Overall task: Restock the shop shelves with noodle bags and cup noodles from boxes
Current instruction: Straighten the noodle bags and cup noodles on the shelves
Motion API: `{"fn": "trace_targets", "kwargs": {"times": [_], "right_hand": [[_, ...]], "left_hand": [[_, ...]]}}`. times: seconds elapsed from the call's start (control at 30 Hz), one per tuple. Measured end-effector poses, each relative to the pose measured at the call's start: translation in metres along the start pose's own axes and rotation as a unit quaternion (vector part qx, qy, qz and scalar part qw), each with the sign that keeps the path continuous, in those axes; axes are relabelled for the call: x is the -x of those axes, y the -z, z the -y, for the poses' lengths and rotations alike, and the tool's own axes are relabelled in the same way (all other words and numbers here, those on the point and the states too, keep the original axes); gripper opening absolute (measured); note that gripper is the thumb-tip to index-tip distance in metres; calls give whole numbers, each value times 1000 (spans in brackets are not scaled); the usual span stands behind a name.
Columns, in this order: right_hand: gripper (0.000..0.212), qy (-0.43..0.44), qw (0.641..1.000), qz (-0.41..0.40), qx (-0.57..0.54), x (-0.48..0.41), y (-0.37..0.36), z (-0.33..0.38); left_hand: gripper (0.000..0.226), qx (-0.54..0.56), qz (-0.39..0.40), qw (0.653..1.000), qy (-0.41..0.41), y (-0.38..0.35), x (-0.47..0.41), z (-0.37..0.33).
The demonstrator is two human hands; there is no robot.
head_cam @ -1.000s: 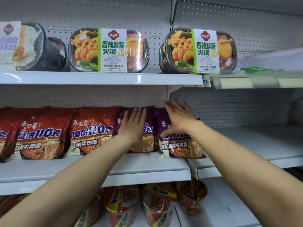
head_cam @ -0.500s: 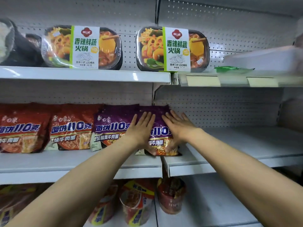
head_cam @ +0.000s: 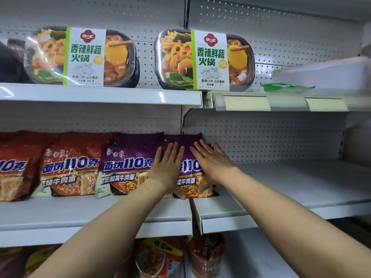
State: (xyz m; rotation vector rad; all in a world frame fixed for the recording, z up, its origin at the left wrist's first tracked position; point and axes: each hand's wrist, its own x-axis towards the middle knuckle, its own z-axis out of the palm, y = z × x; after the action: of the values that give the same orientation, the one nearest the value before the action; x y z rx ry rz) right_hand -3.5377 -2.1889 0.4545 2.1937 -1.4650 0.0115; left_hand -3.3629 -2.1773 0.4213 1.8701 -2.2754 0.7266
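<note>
Both hands lie flat on the right purple bag (head_cam: 188, 178), which stands at the right end of the left middle shelf (head_cam: 80, 215). Its lower right corner reaches past the seam onto the right shelf (head_cam: 291, 187). The left hand (head_cam: 167, 169) has a released grip, with straight fingers pressed on the bag's front and the thumb low near its bottom edge. The right hand (head_cam: 212, 165) is likewise released, its palm covering the bag's right edge.

Bare white board shows right of the bag, and a strip of bare shelf shows in front of the row. There are two purple bags, the second (head_cam: 126, 163) touching on the left. Left of them are two red bags (head_cam: 70, 167), and a third (head_cam: 12, 169) is cut by the frame. Above stand two hotpot trays (head_cam: 80, 57) (head_cam: 204, 61) at the top shelf's (head_cam: 100, 95) front edge. Below are at least two cups (head_cam: 160, 257) (head_cam: 206, 255), and more to the left are blurred.
</note>
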Motion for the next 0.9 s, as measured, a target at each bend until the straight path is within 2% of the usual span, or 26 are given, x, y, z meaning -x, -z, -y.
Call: {"fn": "trace_targets", "kwargs": {"times": [0.2, 0.37, 0.63, 0.9], "right_hand": [[154, 4, 1000, -8, 9, -9, -3, -6], [162, 11, 999, 17, -32, -4, -7, -10], [161, 25, 999, 12, -35, -11, -15, -12], [163, 24, 999, -3, -46, -17, -16, -13]], "left_hand": [[154, 0, -1, 1000, 23, 5, -6, -10], [153, -26, 9, 999, 34, 10, -4, -15], [158, -21, 55, 998, 29, 8, -15, -12], [156, 5, 19, 1000, 14, 2, -16, -6]]}}
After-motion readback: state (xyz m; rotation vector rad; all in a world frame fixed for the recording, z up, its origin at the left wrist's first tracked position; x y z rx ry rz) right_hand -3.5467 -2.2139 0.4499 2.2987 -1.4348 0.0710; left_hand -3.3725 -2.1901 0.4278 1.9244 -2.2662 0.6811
